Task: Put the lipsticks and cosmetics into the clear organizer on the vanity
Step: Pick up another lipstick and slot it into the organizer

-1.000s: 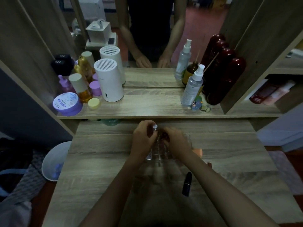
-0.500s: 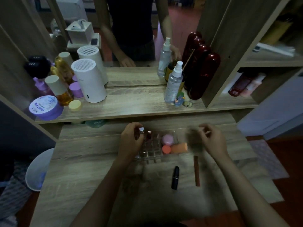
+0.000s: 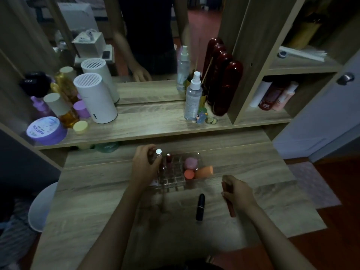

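Clear plastic marks your landmark: the organizer (image 3: 173, 172) sits on the desk (image 3: 97, 191) just in front of the shelf edge, and everything here is placed relative to it. Its right-hand open section already holds a pink puff (image 3: 191, 162), an orange sponge (image 3: 189, 174) and a peach sponge (image 3: 204, 171) lying on its side. In the back row of its small grid stands a dark red lipstick (image 3: 168, 158), upright.

Your left hand (image 3: 145, 166) rests at the organizer's left rear corner, fingers closed around a silver-capped tube (image 3: 158, 152) that stands in or just above a back-left slot; whether it is fully seated is hard to tell in this dim light. Most of the front grid cells look empty.

Two pieces are left outside. A black lipstick (image 3: 200, 206) lies on the desk just in front of the organizer, untouched. Your right hand (image 3: 236, 192), in front and to the right of the organizer, is clamped on a slim reddish-brown tube (image 3: 230, 209), which looks lifted or about to be.

By my judgement you are a little past halfway: sponges and one lipstick in, one tube going in, two to go.
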A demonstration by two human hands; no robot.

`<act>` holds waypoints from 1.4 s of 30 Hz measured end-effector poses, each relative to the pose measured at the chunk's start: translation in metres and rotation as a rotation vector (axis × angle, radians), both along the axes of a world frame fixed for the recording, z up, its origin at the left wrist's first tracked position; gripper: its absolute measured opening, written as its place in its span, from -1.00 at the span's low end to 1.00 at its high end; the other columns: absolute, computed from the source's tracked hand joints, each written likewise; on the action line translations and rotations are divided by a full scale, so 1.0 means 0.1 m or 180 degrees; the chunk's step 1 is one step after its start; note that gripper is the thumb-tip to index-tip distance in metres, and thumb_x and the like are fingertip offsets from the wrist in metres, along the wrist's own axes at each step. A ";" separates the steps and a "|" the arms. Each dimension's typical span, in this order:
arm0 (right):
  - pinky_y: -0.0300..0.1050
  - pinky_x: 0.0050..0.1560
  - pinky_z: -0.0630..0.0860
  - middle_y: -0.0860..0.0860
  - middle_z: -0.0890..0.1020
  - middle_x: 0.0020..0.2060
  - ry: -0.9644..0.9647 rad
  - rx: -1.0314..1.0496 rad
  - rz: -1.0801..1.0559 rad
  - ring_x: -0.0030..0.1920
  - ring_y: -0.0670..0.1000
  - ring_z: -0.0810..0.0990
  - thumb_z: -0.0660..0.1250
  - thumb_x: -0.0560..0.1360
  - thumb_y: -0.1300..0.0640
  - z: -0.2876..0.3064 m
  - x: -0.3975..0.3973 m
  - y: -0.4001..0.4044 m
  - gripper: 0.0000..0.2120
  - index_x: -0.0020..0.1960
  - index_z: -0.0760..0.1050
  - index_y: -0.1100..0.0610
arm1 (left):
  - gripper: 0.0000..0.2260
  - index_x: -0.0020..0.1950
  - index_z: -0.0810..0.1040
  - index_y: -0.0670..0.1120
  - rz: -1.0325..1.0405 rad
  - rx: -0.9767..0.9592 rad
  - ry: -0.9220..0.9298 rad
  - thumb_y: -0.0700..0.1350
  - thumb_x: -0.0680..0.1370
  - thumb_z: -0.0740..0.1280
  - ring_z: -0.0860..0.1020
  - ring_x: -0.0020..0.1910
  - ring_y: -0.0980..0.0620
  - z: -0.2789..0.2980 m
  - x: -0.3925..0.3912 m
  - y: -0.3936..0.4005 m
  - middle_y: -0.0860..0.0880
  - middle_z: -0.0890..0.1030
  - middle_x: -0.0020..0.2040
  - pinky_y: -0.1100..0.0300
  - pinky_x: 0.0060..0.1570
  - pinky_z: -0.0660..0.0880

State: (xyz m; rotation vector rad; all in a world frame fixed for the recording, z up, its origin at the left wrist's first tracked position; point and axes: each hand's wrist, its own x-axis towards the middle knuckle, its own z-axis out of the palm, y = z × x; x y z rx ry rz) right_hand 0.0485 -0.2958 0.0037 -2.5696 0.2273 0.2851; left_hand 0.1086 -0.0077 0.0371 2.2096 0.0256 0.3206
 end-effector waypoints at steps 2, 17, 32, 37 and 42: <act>-0.19 -0.17 0.40 0.16 0.67 -0.08 0.0005 0.0076 0.0031 -0.07 0.14 0.62 0.47 0.34 0.26 -0.02 0.00 -0.02 -0.62 0.12 0.49 0.16 | -0.70 0.12 0.54 -0.22 0.0066 -0.0031 0.0064 -0.28 0.41 0.43 0.53 -0.02 -0.06 0.02 -0.03 0.02 -0.23 0.53 0.08 0.18 0.01 0.42; -0.18 -0.16 0.52 0.04 0.58 -0.10 -0.1674 0.0878 0.0107 -0.17 0.00 0.57 0.38 0.40 0.37 1.11 0.51 0.23 -0.58 0.21 0.45 0.11 | -0.74 0.17 0.56 -0.17 0.0338 0.0092 0.0781 -0.25 0.48 0.38 0.56 0.02 -0.06 -0.11 -0.77 0.76 -0.20 0.60 0.12 0.04 0.05 0.51; 0.03 -0.03 0.53 0.17 0.68 -0.11 -0.1179 0.0612 0.0787 -0.08 0.18 0.62 0.35 0.41 0.36 0.59 0.87 1.15 -0.78 0.04 0.50 0.21 | -0.74 0.17 0.54 -0.19 0.0549 -0.0201 0.0936 -0.23 0.49 0.36 0.59 0.03 -0.02 -0.18 -0.80 0.50 -0.16 0.66 0.08 0.19 0.03 0.48; 0.06 -0.06 0.55 0.20 0.68 -0.12 -0.1097 0.0372 0.1027 -0.09 0.21 0.62 0.32 0.42 0.36 0.54 0.88 1.19 -0.81 0.02 0.50 0.22 | -0.74 0.18 0.55 -0.20 0.0517 -0.0215 0.0913 -0.26 0.49 0.34 0.62 -0.02 -0.01 -0.17 -0.80 0.51 -0.17 0.69 0.03 0.21 0.00 0.49; 0.16 -0.03 0.56 0.22 0.67 -0.10 -0.1034 0.0212 0.1193 -0.08 0.23 0.61 0.28 0.47 0.32 0.50 0.84 1.22 -0.81 0.07 0.48 0.20 | -0.74 0.17 0.56 -0.19 0.0515 -0.0258 0.0916 -0.28 0.48 0.33 0.60 -0.07 0.07 -0.17 -0.79 0.52 -0.15 0.70 0.01 0.26 -0.03 0.47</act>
